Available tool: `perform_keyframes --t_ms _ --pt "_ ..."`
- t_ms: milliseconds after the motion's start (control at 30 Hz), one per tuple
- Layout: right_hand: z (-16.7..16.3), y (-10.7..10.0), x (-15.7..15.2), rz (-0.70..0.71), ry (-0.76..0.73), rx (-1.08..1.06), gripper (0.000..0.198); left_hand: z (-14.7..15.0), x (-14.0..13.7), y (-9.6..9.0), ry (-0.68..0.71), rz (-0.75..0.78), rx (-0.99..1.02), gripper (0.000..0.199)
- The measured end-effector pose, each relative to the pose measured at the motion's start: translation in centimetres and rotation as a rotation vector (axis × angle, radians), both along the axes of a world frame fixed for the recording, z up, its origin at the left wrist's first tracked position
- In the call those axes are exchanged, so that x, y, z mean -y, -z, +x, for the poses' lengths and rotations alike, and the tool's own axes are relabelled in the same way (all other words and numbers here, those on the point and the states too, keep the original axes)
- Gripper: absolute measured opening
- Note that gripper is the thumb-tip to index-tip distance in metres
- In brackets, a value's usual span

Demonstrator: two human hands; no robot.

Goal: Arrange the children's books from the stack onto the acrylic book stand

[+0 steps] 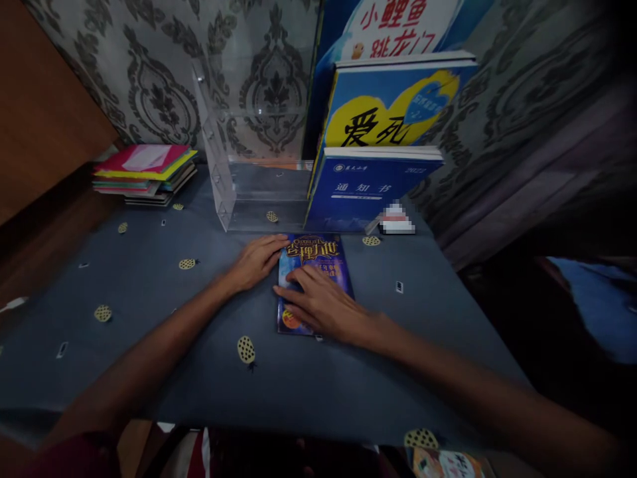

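- Fingers of right hand (pixel 328 305) spread on blue book (pixel 326 260).
- Left hand (pixel 257 260): fingers together, touching book's eleven-o'clock corner.
- Clear rack (pixel 217 176) at twelve o'clock.

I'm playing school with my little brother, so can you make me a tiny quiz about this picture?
1. True or false: the right hand lies across the small book on the tablecloth.

2. Which fruit is printed on the tablecloth?
A: bananas
B: pineapples
C: cherries

3. Fill in: as the person sees it, the colourful stack is to the ____ of the clear stand.

Key: 1. True. 2. B, pineapples. 3. Left.
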State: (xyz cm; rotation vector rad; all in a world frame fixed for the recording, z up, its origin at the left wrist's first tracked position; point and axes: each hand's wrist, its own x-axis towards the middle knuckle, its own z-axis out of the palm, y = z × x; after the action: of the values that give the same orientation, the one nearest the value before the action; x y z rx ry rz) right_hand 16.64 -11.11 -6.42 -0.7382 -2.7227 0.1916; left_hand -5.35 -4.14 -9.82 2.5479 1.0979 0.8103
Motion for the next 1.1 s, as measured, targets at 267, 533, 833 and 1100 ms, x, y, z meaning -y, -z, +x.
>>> perform_keyframes --t_ms 267,533,833,1100 --pt "0.3 0.0 3.4 0.006 0.022 -0.041 0.028 0.2 0.2 -0.2 -0.015 0.022 -0.007 0.033" --pt "2.5 1.4 3.9 0.017 0.163 -0.151 0.030 0.3 0.2 -0.7 -0.024 -0.011 -0.084 0.033" --pt "6.9 2.5 2.9 -0.140 0.324 -0.262 0.039 0.6 0.0 -1.2 -0.062 -0.032 -0.082 0.032" --pt "8.3 1.1 2.0 -0.323 0.399 -0.542 0.032 1.3 2.1 -2.8 -0.058 0.006 -0.035 0.025"
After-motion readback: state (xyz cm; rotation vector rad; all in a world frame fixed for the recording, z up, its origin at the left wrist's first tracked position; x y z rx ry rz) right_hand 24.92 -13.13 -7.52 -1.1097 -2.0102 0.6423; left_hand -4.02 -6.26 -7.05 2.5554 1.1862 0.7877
